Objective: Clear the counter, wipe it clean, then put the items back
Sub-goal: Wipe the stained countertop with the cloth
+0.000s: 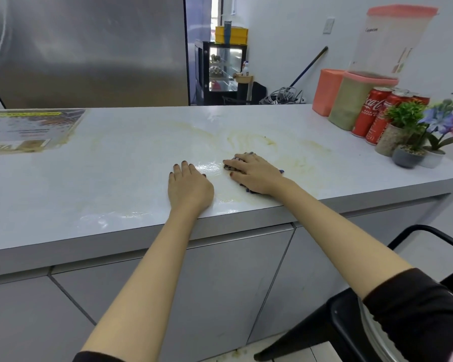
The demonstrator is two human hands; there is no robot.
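Far left, a printed sheet (29, 130) lies flat on the bench (102, 184), well apart from the work. Coming across, the left hand (188, 186) is planted palm down near the front edge, fingers straight, holding nothing, just bracing. Between the two hands I see a wet, shiny patch (209, 167).

Then the right hand (254, 173): fingers spread flat, pressing down on the cloth (228, 167), which is bunched under the palm with only dark corners peeking out. So the cloth sits mid-bench, close to the front edge, and I judge we are in the wiping step.

Yellowish smears (246, 141) curl across the surface just beyond the cloth and trail off to the right, with a faint one at the front edge too. My call: push the cloth outward through those swirls with firm, flat pressure, overlap each pass, and draw the dirt toward the edge rather than spreading it round. Refolding to a clean face between passes would help.

Further right, red cans (366, 113), pink-lidded tubs (351, 103) and small flower pots (408, 142) stand crowded at the end of the bench, so I'd judge that end is not yet wiped. Go gently near them; the cans would tip easily.
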